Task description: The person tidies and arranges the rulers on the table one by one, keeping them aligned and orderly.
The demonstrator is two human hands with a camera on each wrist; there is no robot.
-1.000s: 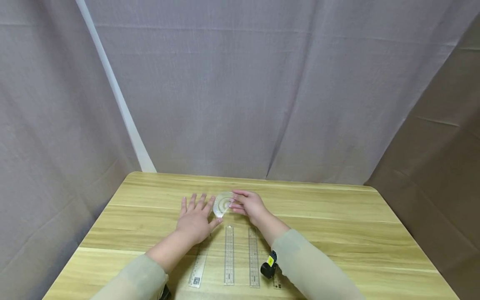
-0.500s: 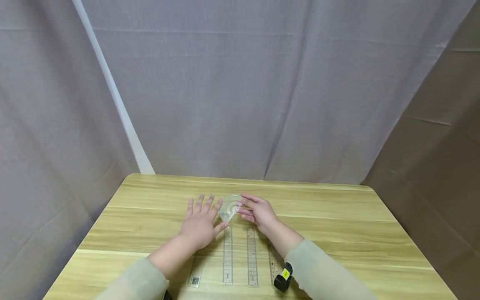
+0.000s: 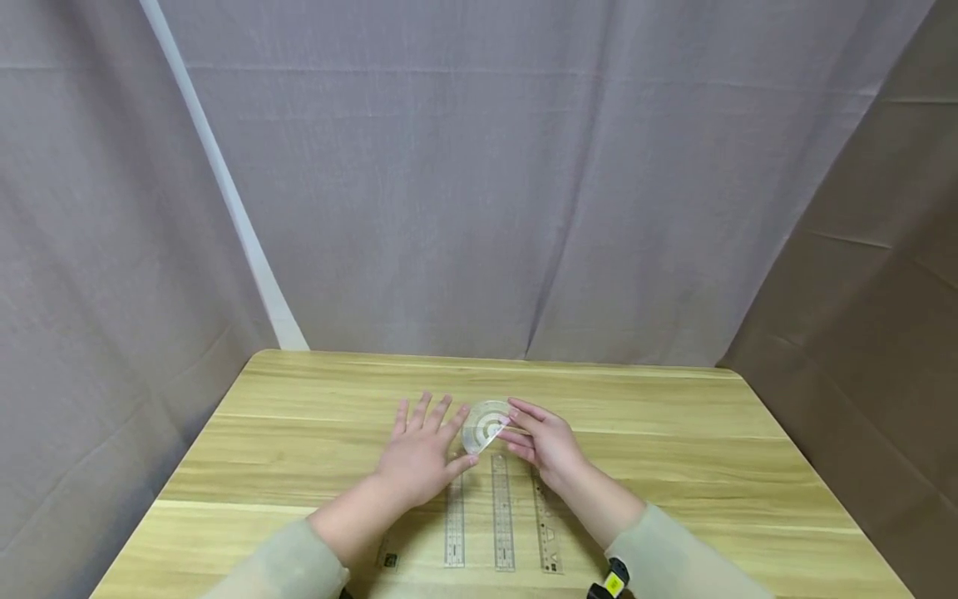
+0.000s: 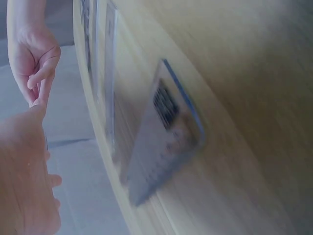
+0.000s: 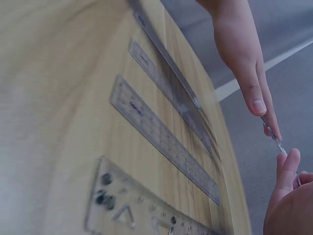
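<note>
In the head view a clear, half-round protractor (image 3: 485, 427) is between my two hands, its straight edge slanting toward the lower left. My right hand (image 3: 550, 443) pinches its right end between thumb and fingers. My left hand (image 3: 419, 457), with fingers spread wide, holds the left side, thumb near the lower corner and forefinger at the curved edge. Seen from the right wrist, the protractor (image 5: 279, 145) is edge-on, and its contact with the left fingers is partly hidden.
Several clear rulers lie below the hands: one with a dark square code (image 3: 390, 561), a plain ruler (image 3: 455, 528), another plain ruler (image 3: 504, 516) and one with cut-out shapes (image 3: 549, 532). Grey curtains (image 3: 449, 208) stand behind the wooden table (image 3: 674, 466).
Both hands have moved right and slightly nearer, carrying the protractor with them. The right forearm has uncovered more of the rightmost ruler; the left arm now covers more of the leftmost one.
</note>
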